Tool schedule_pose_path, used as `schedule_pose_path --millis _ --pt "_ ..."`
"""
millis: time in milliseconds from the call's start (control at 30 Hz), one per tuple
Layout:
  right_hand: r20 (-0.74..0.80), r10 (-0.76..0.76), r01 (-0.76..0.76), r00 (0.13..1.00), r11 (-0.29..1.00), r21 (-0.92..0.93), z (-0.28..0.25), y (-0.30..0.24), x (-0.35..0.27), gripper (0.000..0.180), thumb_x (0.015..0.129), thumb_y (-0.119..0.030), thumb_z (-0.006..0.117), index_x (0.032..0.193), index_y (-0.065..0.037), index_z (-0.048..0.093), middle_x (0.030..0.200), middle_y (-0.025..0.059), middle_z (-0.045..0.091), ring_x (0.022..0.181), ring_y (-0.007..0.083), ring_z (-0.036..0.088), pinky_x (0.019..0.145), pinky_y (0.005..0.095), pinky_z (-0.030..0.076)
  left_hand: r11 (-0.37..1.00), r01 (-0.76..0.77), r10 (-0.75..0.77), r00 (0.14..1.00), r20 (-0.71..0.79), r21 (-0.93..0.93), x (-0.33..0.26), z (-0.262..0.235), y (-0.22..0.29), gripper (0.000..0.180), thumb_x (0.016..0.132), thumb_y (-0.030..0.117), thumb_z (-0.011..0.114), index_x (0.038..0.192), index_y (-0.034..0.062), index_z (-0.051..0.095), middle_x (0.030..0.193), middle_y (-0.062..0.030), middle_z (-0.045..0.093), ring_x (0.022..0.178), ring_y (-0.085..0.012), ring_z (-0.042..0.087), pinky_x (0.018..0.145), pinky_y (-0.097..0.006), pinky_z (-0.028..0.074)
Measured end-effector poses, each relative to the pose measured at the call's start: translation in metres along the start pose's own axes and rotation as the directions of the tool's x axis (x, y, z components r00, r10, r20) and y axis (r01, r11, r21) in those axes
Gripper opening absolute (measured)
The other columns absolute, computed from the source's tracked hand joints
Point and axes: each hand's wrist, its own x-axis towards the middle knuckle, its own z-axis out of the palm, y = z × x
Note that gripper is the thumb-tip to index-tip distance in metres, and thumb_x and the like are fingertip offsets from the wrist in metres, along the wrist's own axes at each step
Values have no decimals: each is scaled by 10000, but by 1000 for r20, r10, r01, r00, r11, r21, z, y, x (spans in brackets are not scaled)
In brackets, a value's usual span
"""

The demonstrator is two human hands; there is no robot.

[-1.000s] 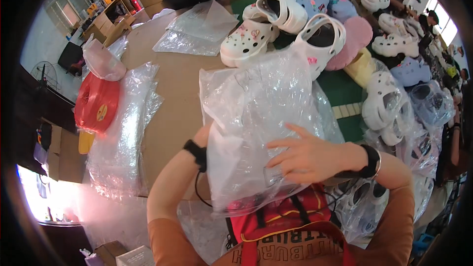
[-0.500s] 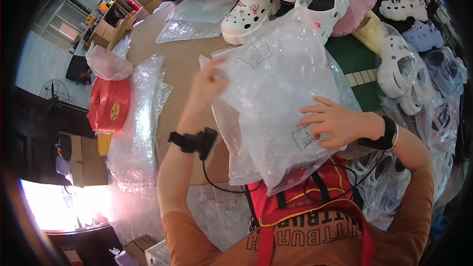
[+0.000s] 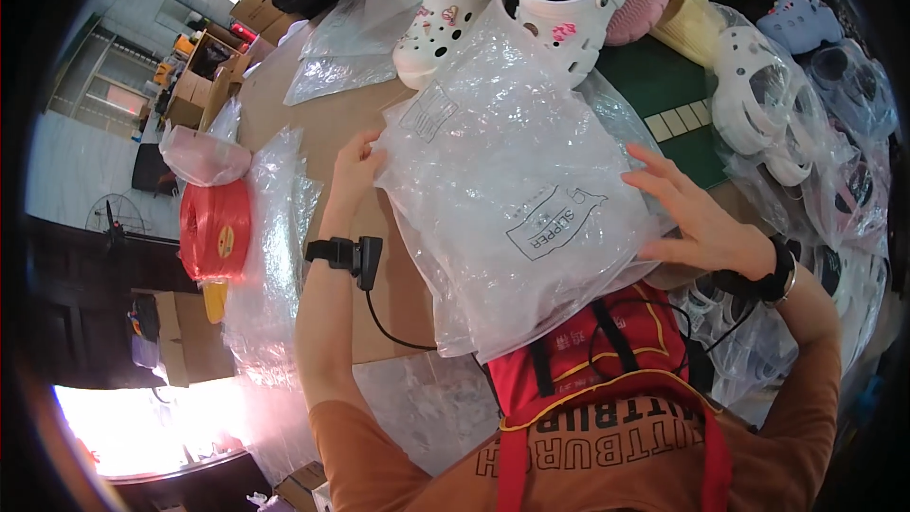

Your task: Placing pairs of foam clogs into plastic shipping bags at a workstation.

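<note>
A clear plastic bag (image 3: pixel 493 161) with printed black marks lies nearly flat in front of me, over other clear bags on the table. My left hand (image 3: pixel 355 169) is closed at the bag's left edge, thumb and fingertips pinching it. My right hand (image 3: pixel 706 218) is at the opposite edge with fingers spread, the thumb and fingertips at the plastic. Just beyond the bag stand white clogs (image 3: pixel 569 24) with pink charms; the bag's far corner overlaps them.
At left are a stack of clear bags (image 3: pixel 270 265), a red roll of plastic twine (image 3: pixel 214 232) and a pink wrapped bundle (image 3: pixel 206 155). Bagged clogs (image 3: pixel 754 100) crowd the right side. More clear bags (image 3: pixel 351 43) lie at the back. A cable hangs from my left wrist strap.
The bag has turned and been spread flatter. My left hand has moved left and down to its edge; my right hand has moved off its surface to the right edge.
</note>
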Motion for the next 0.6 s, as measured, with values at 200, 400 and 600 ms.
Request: schedule_pose_path --millis 200,400,600 --pt "-7 116 -116 993 992 -47 27 -4 -7 660 661 -127 667 1264 -110 400 1365 176 313 1166 376 406 933 427 362 995 91 -90 994 54 -29 -10 12 22 363 770 85 595 1126 29 549 897 -73 598 795 -150 544 703 -278 434" --pt "-108 64 -66 992 998 -19 28 9 5 486 616 29 575 1084 -89 520 1263 122 430 986 319 542 778 367 464 597 -550 618 780 103 583 -65 74 116 621 744 406 646 1292 212 427 1371 -149 302 1280 -419 185 973 -609 204" --pt "-233 120 -131 965 991 -35 24 10 -12 250 632 17 596 847 -61 497 846 92 530 741 310 558 613 374 453 654 -310 5 914 406 690 -62 94 92 805 730 581 577 1388 230 276 1474 -158 100 1329 -456 23 948 -701 114"
